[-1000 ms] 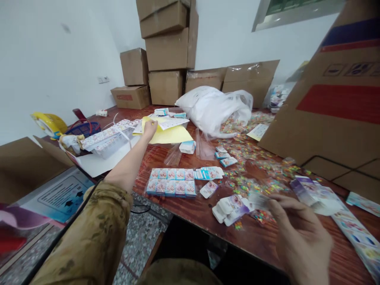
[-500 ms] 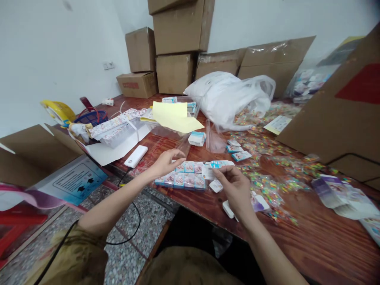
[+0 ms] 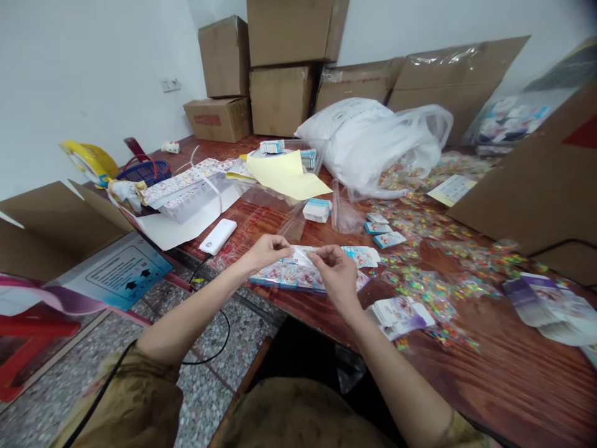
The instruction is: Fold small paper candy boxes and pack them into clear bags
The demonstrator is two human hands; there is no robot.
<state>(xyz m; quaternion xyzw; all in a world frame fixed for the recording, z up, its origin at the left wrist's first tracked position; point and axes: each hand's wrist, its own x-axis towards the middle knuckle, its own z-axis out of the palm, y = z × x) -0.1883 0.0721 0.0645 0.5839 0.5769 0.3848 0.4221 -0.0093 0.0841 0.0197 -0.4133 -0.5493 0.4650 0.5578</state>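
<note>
Two hands now share one small white-and-clear piece point(image 3: 300, 256).
The left hand point(image 3: 267, 254) has come in to join the right hand point(image 3: 336, 275); both sets of fingers pinch it, nearly closed, so it is held from both sides. It is over a double row of small blue-and-pink boxes point(image 3: 290, 275); contact is unclear. Small purple-and-white cartons point(image 3: 402, 316) lie at four o'clock on the reddish-brown wooden tabletop point(image 3: 504, 373), a white plastic bag point(image 3: 347, 149) at one, brown cardboard boxes point(image 3: 278, 98) at twelve, speckled floor point(image 3: 209, 398) at seven.

White piece point(image 3: 301, 256) between left hand point(image 3: 268, 252) and right hand point(image 3: 338, 274), above small boxes point(image 3: 289, 275).
</note>
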